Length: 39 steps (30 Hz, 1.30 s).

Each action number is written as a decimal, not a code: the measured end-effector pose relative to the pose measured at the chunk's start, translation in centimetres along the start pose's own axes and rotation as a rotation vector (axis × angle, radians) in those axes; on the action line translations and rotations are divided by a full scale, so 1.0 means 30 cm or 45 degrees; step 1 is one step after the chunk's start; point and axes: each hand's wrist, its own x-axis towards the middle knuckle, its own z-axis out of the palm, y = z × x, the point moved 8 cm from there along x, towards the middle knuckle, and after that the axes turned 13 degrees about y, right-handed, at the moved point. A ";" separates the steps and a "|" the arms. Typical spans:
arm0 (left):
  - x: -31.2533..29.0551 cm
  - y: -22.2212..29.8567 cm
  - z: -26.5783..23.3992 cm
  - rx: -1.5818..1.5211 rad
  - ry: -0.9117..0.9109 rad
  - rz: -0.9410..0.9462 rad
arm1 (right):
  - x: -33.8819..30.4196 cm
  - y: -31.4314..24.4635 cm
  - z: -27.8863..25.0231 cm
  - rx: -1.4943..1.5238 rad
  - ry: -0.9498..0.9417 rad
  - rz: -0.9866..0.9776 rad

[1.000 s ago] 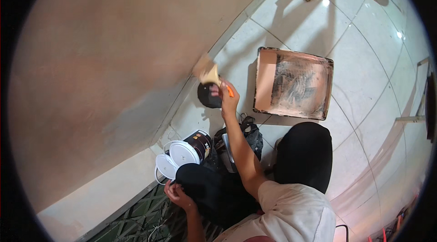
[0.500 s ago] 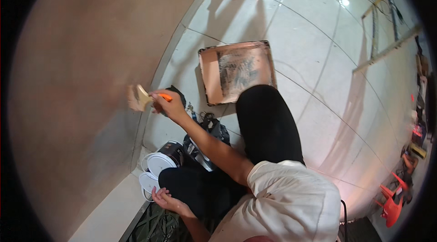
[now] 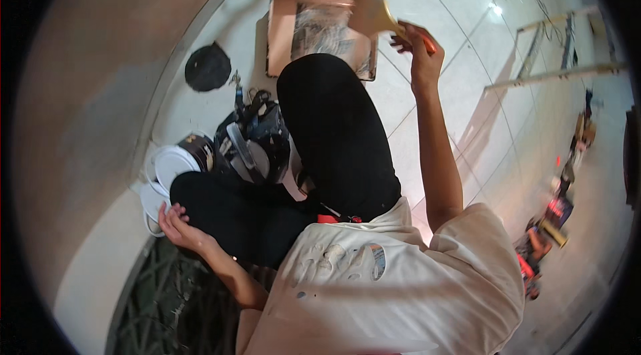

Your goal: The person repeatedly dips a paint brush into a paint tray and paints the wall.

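My right hand (image 3: 422,48) is closed around the orange-tipped handle of a wide paintbrush (image 3: 380,16). Its bristles, coated in pinkish-tan paint, hang over the right side of a paint tray (image 3: 284,31); whether they touch it I cannot tell. Pinkish paint covers the tray, with a greyish, streaked patch in its middle, and my raised knee hides part of its near edge. My left hand (image 3: 180,225) holds nothing, its fingers loosely curled but apart, beside my other knee and close to the white-lidded paint buckets (image 3: 176,168).
A partly painted wall (image 3: 113,75) rises on the left. A round black piece (image 3: 207,68) lies on the tiled floor, near a black bag (image 3: 270,125) with tools. On the right, a ladder-like frame (image 3: 554,78) stretches across the tiles. Dark patterned material (image 3: 180,295) lies at lower left.
My right hand has carried the paintbrush away from the wall, rightward and up over the tray. The left hand stays by the buckets. The whole view has shifted, showing more of my shirt.
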 end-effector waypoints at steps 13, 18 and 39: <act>0.024 -0.097 -0.061 0.013 -0.024 0.001 | 0.082 0.476 0.512 -0.370 -0.194 0.019; 0.001 -0.081 -0.028 0.033 -0.014 -0.016 | 0.182 0.544 0.606 -0.499 -0.220 -0.303; 0.023 -0.093 -0.059 0.181 -0.079 0.115 | -0.065 0.926 -0.016 1.218 0.454 0.959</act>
